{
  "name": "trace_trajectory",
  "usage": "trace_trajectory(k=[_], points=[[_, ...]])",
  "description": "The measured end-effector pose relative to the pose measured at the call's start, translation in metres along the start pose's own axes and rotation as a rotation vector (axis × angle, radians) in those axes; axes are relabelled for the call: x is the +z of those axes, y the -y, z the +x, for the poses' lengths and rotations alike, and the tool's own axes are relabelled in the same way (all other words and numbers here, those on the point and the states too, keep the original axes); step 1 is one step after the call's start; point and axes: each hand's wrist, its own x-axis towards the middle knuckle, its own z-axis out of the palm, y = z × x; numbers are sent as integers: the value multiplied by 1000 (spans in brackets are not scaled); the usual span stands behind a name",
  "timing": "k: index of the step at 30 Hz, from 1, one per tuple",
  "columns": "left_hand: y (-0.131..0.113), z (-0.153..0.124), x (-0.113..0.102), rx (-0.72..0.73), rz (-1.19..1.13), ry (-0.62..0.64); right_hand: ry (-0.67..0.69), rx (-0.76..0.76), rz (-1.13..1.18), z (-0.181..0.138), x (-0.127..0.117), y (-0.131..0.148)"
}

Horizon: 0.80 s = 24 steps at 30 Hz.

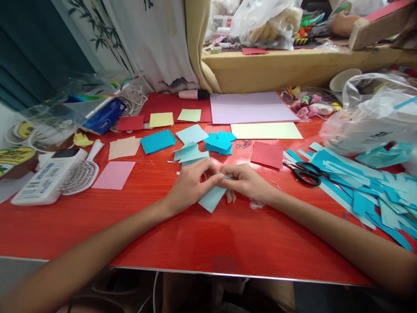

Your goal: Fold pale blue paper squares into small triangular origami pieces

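Both my hands meet at the middle of the red table (195, 239), pinching one light blue paper piece (212, 199). My left hand (192, 184) has its fingers curled over the paper's upper left part. Closed on the paper's top right edge is my right hand (245, 180), fingertips pressing down. The paper's lower corner sticks out below my hands, lying on the table. Just beyond my hands lie folded light blue pieces (190, 153) and a pile of darker blue squares (220, 142).
Black scissors (304, 172) lie right of my hands beside a heap of blue paper strips (368, 191). Coloured paper squares, a lilac sheet (249, 107) and a pale yellow sheet (265, 130) lie farther back. A hairbrush (81, 171) and white device (48, 176) sit left. Plastic bags (374, 113) are right.
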Motion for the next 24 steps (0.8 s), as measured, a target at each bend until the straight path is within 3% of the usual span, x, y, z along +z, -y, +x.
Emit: trace_trajectory(k=[3,10,13,24], points=[[-1,-2,1,2,11,-45,-11,26,38,1,0,0],[-1,-2,0,-177,-210,-142,-251,-15,172,4,-1,-2],[0,-2,-1,-195,-232,-141,-293,-12,186,4,-2,-2],[-5,-7,3,-59,12,33,-70,-105,-106,0,1,0]])
